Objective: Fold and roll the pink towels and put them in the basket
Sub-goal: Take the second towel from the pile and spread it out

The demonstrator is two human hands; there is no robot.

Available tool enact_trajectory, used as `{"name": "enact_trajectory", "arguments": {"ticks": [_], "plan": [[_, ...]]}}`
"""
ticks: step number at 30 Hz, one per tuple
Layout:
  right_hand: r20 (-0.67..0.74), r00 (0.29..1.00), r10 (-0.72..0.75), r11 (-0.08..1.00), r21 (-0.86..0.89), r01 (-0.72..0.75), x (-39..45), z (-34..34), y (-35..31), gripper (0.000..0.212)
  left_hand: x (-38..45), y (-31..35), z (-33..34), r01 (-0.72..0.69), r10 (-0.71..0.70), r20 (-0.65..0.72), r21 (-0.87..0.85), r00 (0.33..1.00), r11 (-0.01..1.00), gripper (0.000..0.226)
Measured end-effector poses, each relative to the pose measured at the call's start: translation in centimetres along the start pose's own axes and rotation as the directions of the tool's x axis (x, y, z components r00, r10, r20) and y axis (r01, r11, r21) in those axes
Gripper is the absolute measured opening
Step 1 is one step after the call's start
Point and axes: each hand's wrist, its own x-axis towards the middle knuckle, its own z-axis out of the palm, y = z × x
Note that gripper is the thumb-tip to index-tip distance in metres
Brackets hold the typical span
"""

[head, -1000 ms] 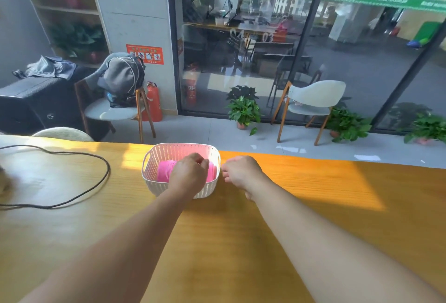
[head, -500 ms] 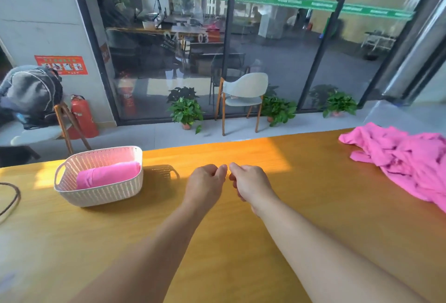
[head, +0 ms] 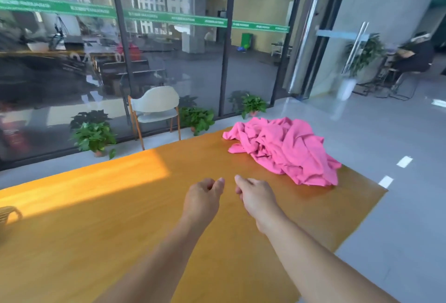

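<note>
A crumpled heap of pink towels (head: 284, 148) lies on the far right corner of the orange wooden table (head: 120, 230). My left hand (head: 202, 199) and my right hand (head: 257, 197) hover side by side over the table's middle, fingers loosely curled, holding nothing. Both are short of the heap, which sits up and to their right. The basket is out of view; only its shadow (head: 9, 214) shows at the left edge.
The table's right edge (head: 362, 225) runs close beside my right arm, with grey floor beyond. Behind the far edge stand a white chair (head: 154, 109) and potted plants (head: 94, 136) against a glass wall.
The view has swung right, away from the basket. My hands left the basket with the rolled towel in it and now hover, empty, nearer the pink heap.
</note>
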Motion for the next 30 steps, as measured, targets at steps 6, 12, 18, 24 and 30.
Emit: {"name": "enact_trajectory", "arguments": {"ticks": [6, 12, 18, 24, 30], "plan": [[-0.054, 0.997, 0.062, 0.996, 0.074, -0.058, 4.5, -8.4, 4.0, 0.034, 1.0, 3.8, 9.7, 0.002, -0.003, 0.133, 0.011, 0.991, 1.0, 0.036], [-0.045, 0.996, 0.079, 0.996, 0.043, -0.077, 10.9, -12.6, 6.9, 0.037, 6.4, 5.5, 17.6, 0.051, -0.044, 0.196, -0.029, 0.98, 0.998, 0.032], [-0.077, 0.996, 0.047, 0.996, -0.071, -0.053, 19.1, -17.1, 8.0, 0.035, 13.6, 5.9, 23.8, 0.186, -0.164, 0.236, -0.072, 0.958, 0.98, 0.023], [-0.091, 0.994, -0.053, 0.948, -0.318, 0.022, 26.6, -21.2, 8.3, 0.014, 18.4, 6.6, 26.8, 0.209, -0.208, 0.213, 0.018, 0.955, 0.978, 0.045], [-0.15, 0.974, -0.167, 0.889, -0.45, 0.084, 34.3, -23.6, 7.5, 0.017, 22.1, 6.4, 27.8, 0.333, -0.325, 0.213, -0.003, 0.921, 0.943, 0.052]]}}
